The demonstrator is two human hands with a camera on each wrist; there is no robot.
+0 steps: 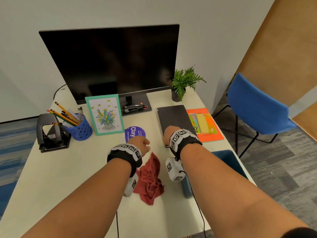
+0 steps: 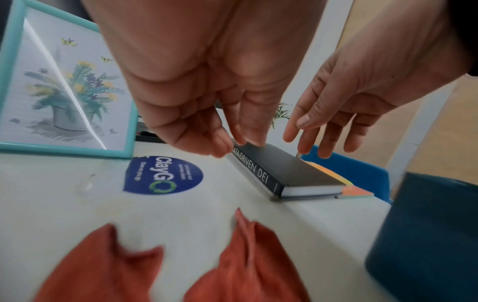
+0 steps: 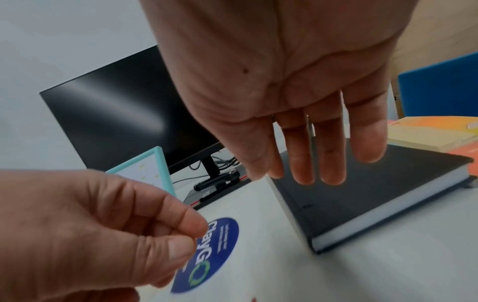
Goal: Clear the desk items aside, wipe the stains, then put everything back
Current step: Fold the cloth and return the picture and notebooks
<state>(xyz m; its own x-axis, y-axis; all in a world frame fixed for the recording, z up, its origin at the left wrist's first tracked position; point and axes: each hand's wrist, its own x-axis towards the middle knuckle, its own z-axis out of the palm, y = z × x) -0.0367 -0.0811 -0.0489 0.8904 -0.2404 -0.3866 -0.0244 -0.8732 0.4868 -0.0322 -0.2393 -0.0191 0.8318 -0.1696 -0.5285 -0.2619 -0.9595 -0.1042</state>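
A black hardcover book (image 1: 173, 117) lies flat on the white desk (image 1: 68, 177), right of centre. My right hand (image 1: 167, 136) hovers over its near left corner with straight fingers (image 3: 318, 171), holding nothing. My left hand (image 1: 145, 145) hangs above the desk beside a round blue sticker (image 1: 135, 132), its fingers (image 2: 227, 143) loosely curled and empty. A crumpled red cloth (image 1: 150, 179) lies on the desk between my wrists. In the left wrist view a faint smudge (image 2: 88, 183) marks the desk left of the sticker (image 2: 163, 175).
Behind stand a monitor (image 1: 109, 62), teal picture frame (image 1: 104, 114), blue pencil holder (image 1: 79, 127), hole punch (image 1: 51, 133), stapler (image 1: 134, 108) and potted plant (image 1: 183, 83). An orange folder (image 1: 214, 134) with sticky notes lies right of the book. A dark teal cup (image 2: 426, 235) stands near my right wrist.
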